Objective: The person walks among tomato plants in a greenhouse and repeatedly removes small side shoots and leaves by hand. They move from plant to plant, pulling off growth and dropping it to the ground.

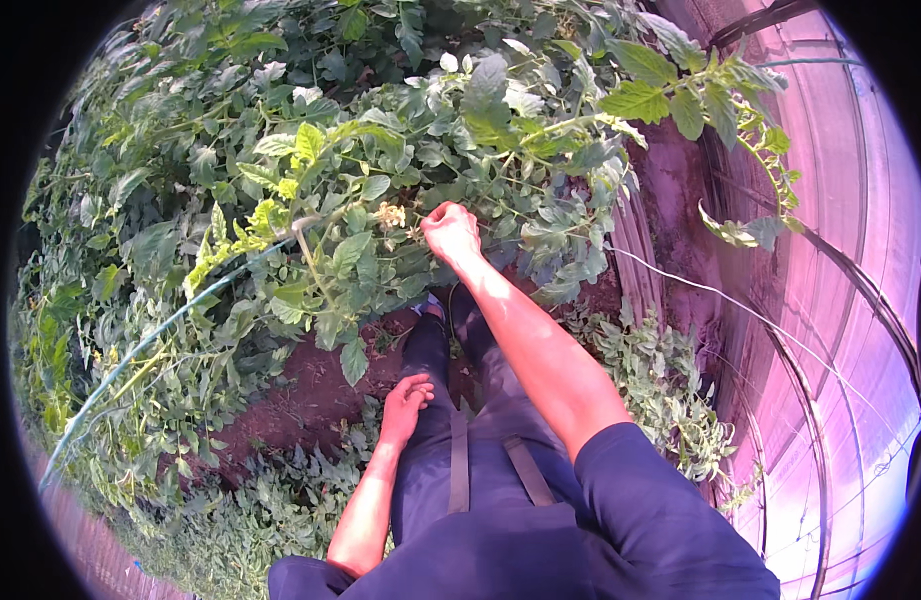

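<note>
Dense tomato plants (348,255) fill the space before me. My right hand (451,229) reaches into the foliage, its fingers curled in beside a cluster of pale yellow blossoms (391,216); the fingertips are partly hidden, so whether they pinch a stem cannot be told. Low at my side, in front of my thigh, my left hand (406,405) hangs with loosely bent fingers and nothing seen in it. A leafy tomato shoot (295,225) rises left of the blossoms, touching a blue-green cord (160,334).
On the right stands the curved plastic-film wall (820,300) of a greenhouse with dark hoops. A thin white string (719,291) crosses toward it. Brown soil (310,382) shows by my legs, and more plants (273,517) grow behind at lower left.
</note>
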### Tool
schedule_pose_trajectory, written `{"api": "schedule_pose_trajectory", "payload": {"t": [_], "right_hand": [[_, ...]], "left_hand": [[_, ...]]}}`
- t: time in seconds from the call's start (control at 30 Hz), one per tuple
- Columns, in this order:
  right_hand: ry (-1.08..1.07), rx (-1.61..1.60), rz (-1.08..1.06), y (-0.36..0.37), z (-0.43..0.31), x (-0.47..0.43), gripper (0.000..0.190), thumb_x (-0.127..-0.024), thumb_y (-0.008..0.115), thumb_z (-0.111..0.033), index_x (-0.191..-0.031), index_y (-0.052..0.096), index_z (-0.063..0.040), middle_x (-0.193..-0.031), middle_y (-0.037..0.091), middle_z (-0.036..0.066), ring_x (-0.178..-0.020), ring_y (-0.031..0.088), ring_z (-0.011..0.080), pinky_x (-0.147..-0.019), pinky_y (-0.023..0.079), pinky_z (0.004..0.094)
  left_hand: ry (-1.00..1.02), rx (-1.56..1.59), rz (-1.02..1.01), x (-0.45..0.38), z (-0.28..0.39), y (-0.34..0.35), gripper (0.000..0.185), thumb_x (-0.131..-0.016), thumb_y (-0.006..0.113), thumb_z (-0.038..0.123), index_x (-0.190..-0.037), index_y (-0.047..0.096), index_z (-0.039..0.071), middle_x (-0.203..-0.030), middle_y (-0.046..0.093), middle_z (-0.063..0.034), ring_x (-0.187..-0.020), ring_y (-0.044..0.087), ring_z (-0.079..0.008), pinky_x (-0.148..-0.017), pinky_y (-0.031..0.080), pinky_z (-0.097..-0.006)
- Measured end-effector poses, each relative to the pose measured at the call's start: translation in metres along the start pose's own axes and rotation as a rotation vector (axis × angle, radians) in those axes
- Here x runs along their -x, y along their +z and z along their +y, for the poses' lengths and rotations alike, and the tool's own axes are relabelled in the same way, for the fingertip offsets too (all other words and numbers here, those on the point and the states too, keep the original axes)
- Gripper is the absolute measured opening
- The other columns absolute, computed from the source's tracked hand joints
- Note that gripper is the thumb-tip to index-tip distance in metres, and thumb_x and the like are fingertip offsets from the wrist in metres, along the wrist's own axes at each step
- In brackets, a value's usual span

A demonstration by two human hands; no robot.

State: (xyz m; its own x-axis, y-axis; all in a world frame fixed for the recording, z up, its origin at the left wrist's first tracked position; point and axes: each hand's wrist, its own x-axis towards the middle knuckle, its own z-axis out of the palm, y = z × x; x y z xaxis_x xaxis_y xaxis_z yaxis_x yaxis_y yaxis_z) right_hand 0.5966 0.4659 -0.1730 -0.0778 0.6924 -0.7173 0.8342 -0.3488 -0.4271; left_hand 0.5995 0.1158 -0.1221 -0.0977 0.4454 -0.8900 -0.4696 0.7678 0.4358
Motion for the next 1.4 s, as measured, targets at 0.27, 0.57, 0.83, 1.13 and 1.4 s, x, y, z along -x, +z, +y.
{"api": "schedule_pose_trajectory", "payload": {"t": [0.27, 0.57, 0.83, 1.13, 1.4], "right_hand": [[-0.035, -0.091, 0.074, 0.009, -0.010, 0.007, 0.029, -0.085, 0.063, -0.030, -0.101, 0.078, -0.010, -0.096, 0.077, 0.018, -0.097, 0.073, 0.0373, -0.088, 0.056, 0.0464], [-0.407, -0.296, -0.449, -0.101, 0.029, 0.098, 0.022, -0.098, 0.055, -0.014, -0.105, 0.071, -0.001, -0.081, 0.066, 0.001, -0.077, 0.061, 0.0119, -0.072, 0.050, 0.0299], [-0.455, -1.065, 0.214, -0.334, -0.006, 0.163, 0.021, -0.108, 0.053, -0.013, -0.126, 0.061, -0.004, -0.104, 0.070, 0.008, -0.083, 0.069, 0.0141, -0.058, 0.049, 0.0228], [-0.634, -0.906, 0.102, -0.440, -0.162, -0.115, 0.027, -0.105, 0.055, -0.005, -0.130, 0.064, 0.001, -0.104, 0.070, 0.007, -0.084, 0.066, 0.0108, -0.071, 0.056, 0.0222], [-0.972, 0.671, 0.437, -0.425, -0.209, -0.252, 0.025, -0.096, 0.058, -0.014, -0.110, 0.076, -0.003, -0.108, 0.074, 0.025, -0.108, 0.070, 0.0399, -0.097, 0.055, 0.0481]], "left_hand": [[-0.028, 0.039, 0.034, 0.012, 0.000, -0.012, 0.035, -0.101, 0.052, 0.006, -0.134, 0.063, -0.001, -0.117, 0.073, -0.0105, -0.096, 0.070, -0.0140, -0.085, 0.054, -0.0276], [-0.013, 0.030, 0.060, 0.022, 0.013, -0.026, 0.034, -0.102, 0.052, 0.007, -0.133, 0.063, -0.001, -0.114, 0.074, -0.0113, -0.095, 0.071, -0.0150, -0.081, 0.056, -0.0273], [-0.022, 0.059, 0.098, 0.021, 0.020, -0.030, 0.033, -0.103, 0.052, 0.009, -0.132, 0.064, -0.001, -0.112, 0.075, -0.0116, -0.092, 0.072, -0.0160, -0.080, 0.057, -0.0281], [-0.125, 0.235, 0.284, 0.027, -0.014, 0.005, 0.034, -0.101, 0.050, 0.009, -0.131, 0.064, -0.001, -0.111, 0.075, -0.0132, -0.092, 0.073, -0.0177, -0.077, 0.058, -0.0280], [-0.245, 0.379, 0.376, 0.039, -0.069, 0.065, 0.033, -0.102, 0.051, 0.010, -0.129, 0.063, -0.002, -0.107, 0.075, -0.0137, -0.090, 0.074, -0.0190, -0.076, 0.059, -0.0291]]}}
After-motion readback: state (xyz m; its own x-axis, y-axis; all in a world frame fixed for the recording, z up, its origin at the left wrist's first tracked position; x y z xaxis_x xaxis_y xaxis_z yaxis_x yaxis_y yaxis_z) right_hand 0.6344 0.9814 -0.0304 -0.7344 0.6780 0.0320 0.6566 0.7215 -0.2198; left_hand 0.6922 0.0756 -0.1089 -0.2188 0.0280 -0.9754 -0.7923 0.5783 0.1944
